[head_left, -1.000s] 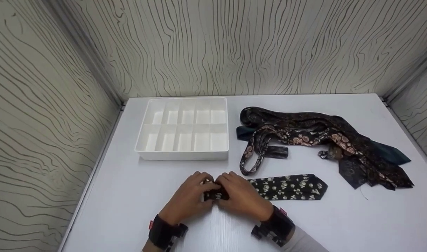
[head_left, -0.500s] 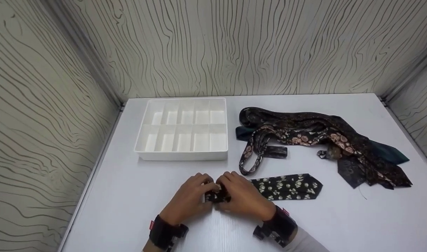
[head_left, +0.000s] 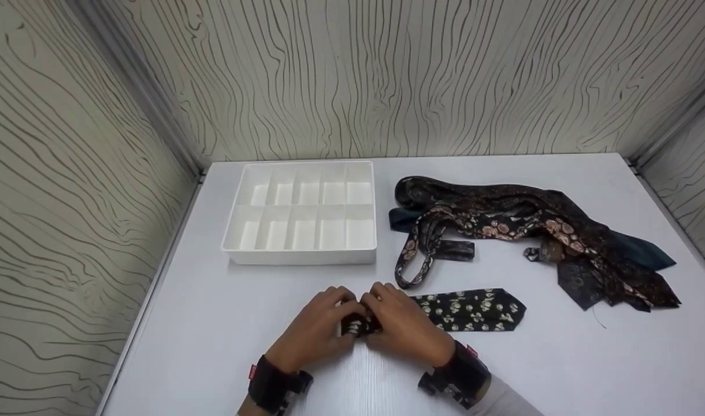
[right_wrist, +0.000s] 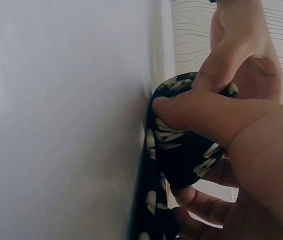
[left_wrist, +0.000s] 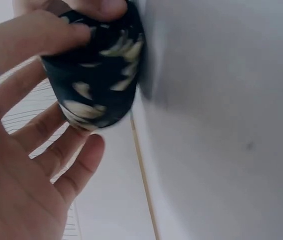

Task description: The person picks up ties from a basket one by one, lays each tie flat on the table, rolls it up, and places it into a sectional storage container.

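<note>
A black necktie (head_left: 474, 310) with cream flowers lies on the white table, its pointed wide end to the right. Its left part is a roll (left_wrist: 99, 75) between both hands. My left hand (head_left: 318, 326) grips the roll's left side, thumb on the near edge and fingers over the far edge. From the right, my right hand (head_left: 407, 326) holds the same roll, its thumb pressed on the near side in the right wrist view. The flat length of tie (right_wrist: 151, 195) runs out beneath that hand along the tabletop.
Behind the hands stands a white divided box (head_left: 300, 257) with bare compartments. Right of it lies a heap of dark patterned neckties (head_left: 503, 214), with a looped end (head_left: 407, 271) hanging toward the flowered tie. A teal tie tip (head_left: 647, 254) sticks out at the heap's right.
The flat end of the flowered tie has drawn leftward toward the hands, so less of it shows. Both hands keep nearly the same place, their fingers shifting on the roll.
</note>
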Tool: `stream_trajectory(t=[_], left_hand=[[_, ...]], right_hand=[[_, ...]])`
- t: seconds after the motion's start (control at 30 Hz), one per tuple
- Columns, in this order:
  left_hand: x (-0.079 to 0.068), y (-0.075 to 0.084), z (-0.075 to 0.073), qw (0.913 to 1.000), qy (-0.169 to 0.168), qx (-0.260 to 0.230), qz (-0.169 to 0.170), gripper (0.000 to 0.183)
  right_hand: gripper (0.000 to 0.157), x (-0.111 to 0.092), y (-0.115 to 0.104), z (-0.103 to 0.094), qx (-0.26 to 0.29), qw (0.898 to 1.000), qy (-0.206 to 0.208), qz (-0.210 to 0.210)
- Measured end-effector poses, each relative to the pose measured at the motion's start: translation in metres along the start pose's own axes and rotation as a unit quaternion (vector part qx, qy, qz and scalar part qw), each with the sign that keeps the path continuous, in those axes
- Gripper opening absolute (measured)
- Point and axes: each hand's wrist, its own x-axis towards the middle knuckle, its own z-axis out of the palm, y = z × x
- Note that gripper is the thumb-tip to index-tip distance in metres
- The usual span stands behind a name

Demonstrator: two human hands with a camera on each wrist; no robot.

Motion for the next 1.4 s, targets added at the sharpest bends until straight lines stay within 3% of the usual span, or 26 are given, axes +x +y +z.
stream_trajectory(t=[0.13,0.33,0.47,0.73,1.4], left_hand=[[-0.0001,0.0009,-0.0013,1.0000,0.002,0.003,-0.005,0.029],[-0.0006,0.0005,-0.0025,0.9999,0.008,-0.006,-0.007,0.033],[-0.0003,-0.0003,-0.0027,0.9999,0.013,0.001,0.001,0.030],[0.0009,0.0022,-0.0021,0.9998,0.002,0.018,-0.001,0.036],[0.0011,0.0018,-0.0005,0.9992,0.003,0.041,-0.003,0.047]], right_hand=[[0.049,0.0004,-0.0010,-0.0026,0.028,0.999,-0.013,0.013],[0.038,0.0008,0.0007,-0.0039,0.082,0.996,-0.033,0.015],[0.041,0.0007,0.0025,-0.0051,0.108,0.992,-0.053,0.029],[0.035,0.0000,0.0045,-0.0045,0.103,0.993,-0.054,0.037],[0.046,-0.0011,0.0081,-0.0047,0.074,0.995,-0.059,0.033]])
